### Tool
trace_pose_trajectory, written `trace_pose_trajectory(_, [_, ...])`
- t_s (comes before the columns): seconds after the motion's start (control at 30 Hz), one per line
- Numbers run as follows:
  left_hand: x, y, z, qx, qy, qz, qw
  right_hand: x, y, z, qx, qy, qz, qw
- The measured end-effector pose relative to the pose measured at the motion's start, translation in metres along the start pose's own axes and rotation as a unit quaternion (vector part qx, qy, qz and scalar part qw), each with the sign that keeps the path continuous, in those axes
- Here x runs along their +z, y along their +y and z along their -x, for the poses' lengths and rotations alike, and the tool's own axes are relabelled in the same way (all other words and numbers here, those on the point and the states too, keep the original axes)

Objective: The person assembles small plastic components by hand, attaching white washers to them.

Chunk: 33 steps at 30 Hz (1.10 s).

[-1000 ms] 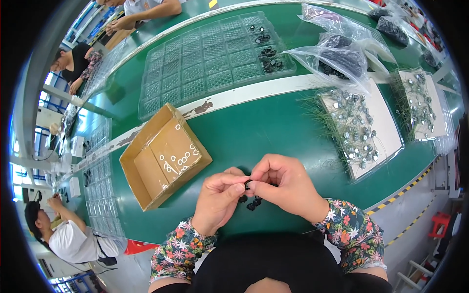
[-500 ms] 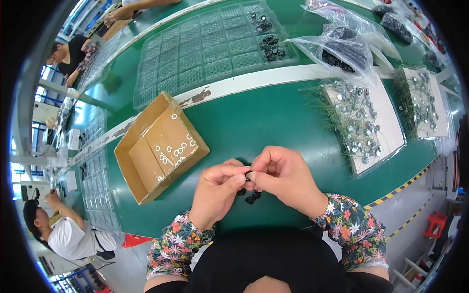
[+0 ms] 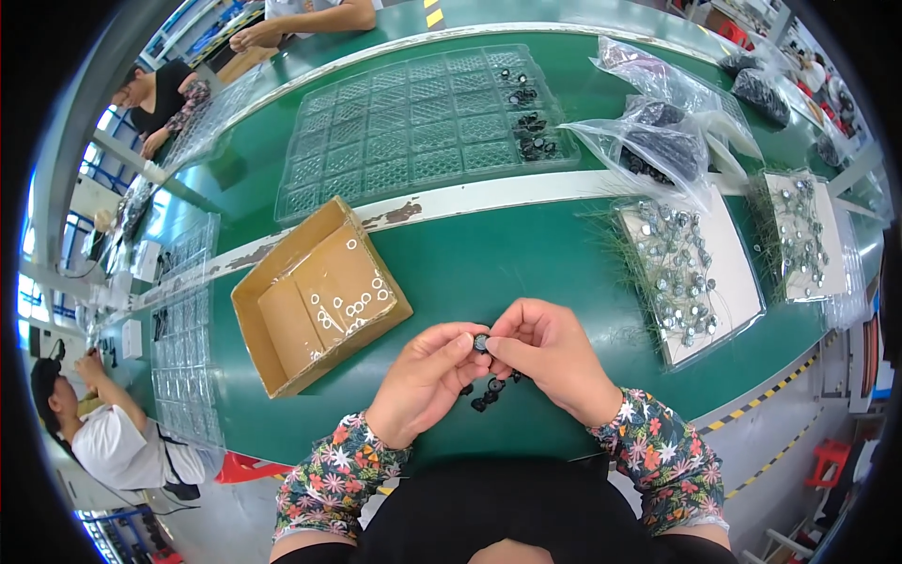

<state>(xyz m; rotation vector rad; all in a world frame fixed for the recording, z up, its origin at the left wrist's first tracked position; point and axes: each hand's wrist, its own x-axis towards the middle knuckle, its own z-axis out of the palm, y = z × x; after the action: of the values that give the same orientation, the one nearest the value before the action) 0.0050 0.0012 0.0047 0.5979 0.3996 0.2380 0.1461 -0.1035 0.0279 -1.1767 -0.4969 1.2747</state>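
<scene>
Close in front of me, my left hand [image 3: 423, 378] and my right hand [image 3: 552, 357] meet over the green table. Thumb and fingers of both pinch one small round black part [image 3: 481, 344] with a silvery-grey face turned up. Several small black parts [image 3: 487, 395] lie on the table just under my hands, some half hidden by my right fingers. Left of my left hand stands an open cardboard box [image 3: 282, 318] with several thin white rings [image 3: 358, 306] inside.
Behind a white ledge lies a clear compartmented tray [image 3: 395, 115], black parts in its right column. Plastic bags [image 3: 662, 141] of black parts sit at back right. White boards [image 3: 728, 273] carry silvery round pieces with thin wires. Co-workers sit at the left [image 3: 132, 442] and far left.
The pinched black part has turned, so its silvery face shows now. My fingers have shifted around it, and my left hand has opened slightly. The whole view has tilted a little.
</scene>
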Motion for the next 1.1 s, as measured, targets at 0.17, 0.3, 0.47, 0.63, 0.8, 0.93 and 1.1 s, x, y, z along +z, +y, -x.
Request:
trace_pose_trajectory(0.17, [0.0038,0.0011,-0.0005,-0.001,0.022,-0.023,0.999,0.0019,0.0034,-0.0014,-0.029,0.037,0.048,0.998])
trace_pose_trajectory(0.3, [0.0039,0.0013,0.0005,0.005,0.015,-0.018,1.000,0.0023,0.0048,-0.0006,-0.040,0.045,0.063,0.996])
trace_pose_trajectory(0.47, [0.0052,0.0021,0.0009,0.009,0.005,-0.024,1.000,0.0017,0.0040,0.0004,-0.046,0.051,0.078,0.995])
trace_pose_trajectory(0.63, [0.0032,0.0022,0.0008,0.006,0.003,-0.015,1.000,0.0021,0.0001,0.0012,-0.029,0.041,0.077,0.996])
trace_pose_trajectory(0.8, [-0.0008,0.0008,-0.0002,-0.005,0.006,-0.001,1.000,0.0005,-0.0020,0.0007,0.009,0.029,0.036,0.999])
trace_pose_trajectory(0.93, [-0.0034,-0.0001,-0.0008,-0.011,-0.015,0.007,1.000,0.0004,-0.0024,0.0010,0.014,0.020,0.000,1.000])
trace_pose_trajectory(1.1, [-0.0040,-0.0002,-0.0010,-0.012,-0.018,0.008,1.000,-0.0002,-0.0019,0.0010,0.019,0.009,-0.028,0.999])
